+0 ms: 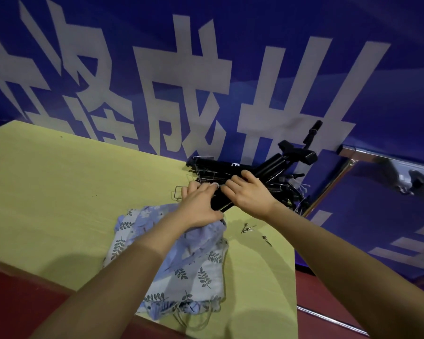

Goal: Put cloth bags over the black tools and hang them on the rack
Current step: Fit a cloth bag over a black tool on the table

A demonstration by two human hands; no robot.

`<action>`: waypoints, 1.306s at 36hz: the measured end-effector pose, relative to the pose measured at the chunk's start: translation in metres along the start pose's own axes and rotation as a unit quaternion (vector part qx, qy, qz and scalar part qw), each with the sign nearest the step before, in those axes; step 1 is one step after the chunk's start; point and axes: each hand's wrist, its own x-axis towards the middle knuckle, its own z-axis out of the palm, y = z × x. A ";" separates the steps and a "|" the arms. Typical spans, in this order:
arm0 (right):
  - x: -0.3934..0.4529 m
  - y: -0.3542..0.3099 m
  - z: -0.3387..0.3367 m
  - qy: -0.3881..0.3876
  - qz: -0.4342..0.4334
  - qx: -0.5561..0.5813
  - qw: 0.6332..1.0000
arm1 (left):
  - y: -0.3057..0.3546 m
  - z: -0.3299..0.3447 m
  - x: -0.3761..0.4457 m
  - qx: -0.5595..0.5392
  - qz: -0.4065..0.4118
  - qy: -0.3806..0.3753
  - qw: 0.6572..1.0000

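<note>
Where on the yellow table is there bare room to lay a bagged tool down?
The widest bare patch of the yellow table lies left of the pile of cloth bags, back to the blue banner. A narrower strip runs right of the bags, past the small metal pins. The far right corner is crowded: black tools under both hands.

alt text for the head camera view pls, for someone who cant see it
Both of a person's hands, left hand and right hand, reach into a pile of black tools at the far edge of a yellow-green table. A stack of leaf-print cloth bags lies under the left forearm. Behind is a blue banner with large white characters.
</note>
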 end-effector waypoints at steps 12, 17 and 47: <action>0.006 -0.004 0.009 0.047 0.096 0.037 0.994 | 0.014 0.002 0.009 0.025 -0.049 0.054 0.997; -0.010 -0.006 0.012 0.107 0.169 0.098 0.975 | -0.002 0.000 0.008 -0.053 -0.097 0.077 0.991; 0.065 -0.002 -0.015 -0.076 0.383 0.663 0.639 | -0.042 -0.018 0.004 -0.220 -0.124 0.181 0.951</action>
